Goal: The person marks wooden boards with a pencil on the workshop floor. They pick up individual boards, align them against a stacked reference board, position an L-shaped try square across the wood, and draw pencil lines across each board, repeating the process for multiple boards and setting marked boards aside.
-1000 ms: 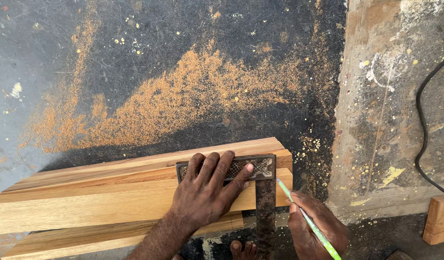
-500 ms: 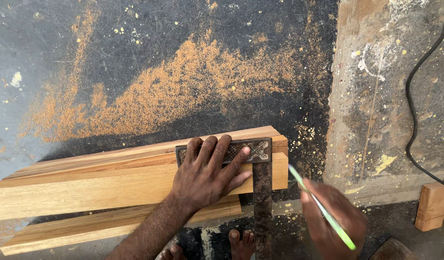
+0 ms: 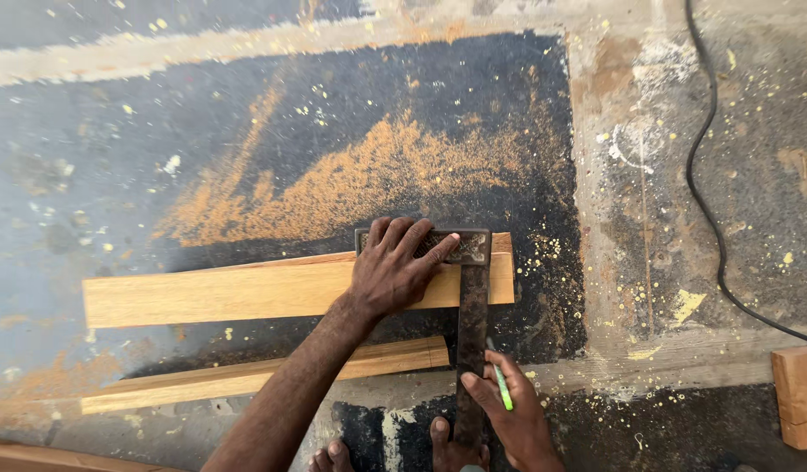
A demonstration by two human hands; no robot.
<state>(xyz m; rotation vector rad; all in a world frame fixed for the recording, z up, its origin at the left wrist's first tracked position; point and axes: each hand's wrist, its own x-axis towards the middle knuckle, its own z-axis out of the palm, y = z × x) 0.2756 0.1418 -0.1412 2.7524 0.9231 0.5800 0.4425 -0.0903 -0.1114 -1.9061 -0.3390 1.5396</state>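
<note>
Try square (image 3: 470, 288): stock on the far edge of the upper plank (image 3: 246, 293), blade across it. Left hand (image 3: 393, 273) flat, fingers spread, pressing it down. Right hand (image 3: 508, 415) pinching a green pencil (image 3: 501, 385) (tip off the wood). No drawn line visible, though glare may hide one.

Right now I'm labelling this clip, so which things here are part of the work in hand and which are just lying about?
In use:
- left hand pressing the try square
- upper plank under the square
- right hand holding a green pencil

Lying about:
- lower plank
- black cable
- wood block
- sawdust
</note>
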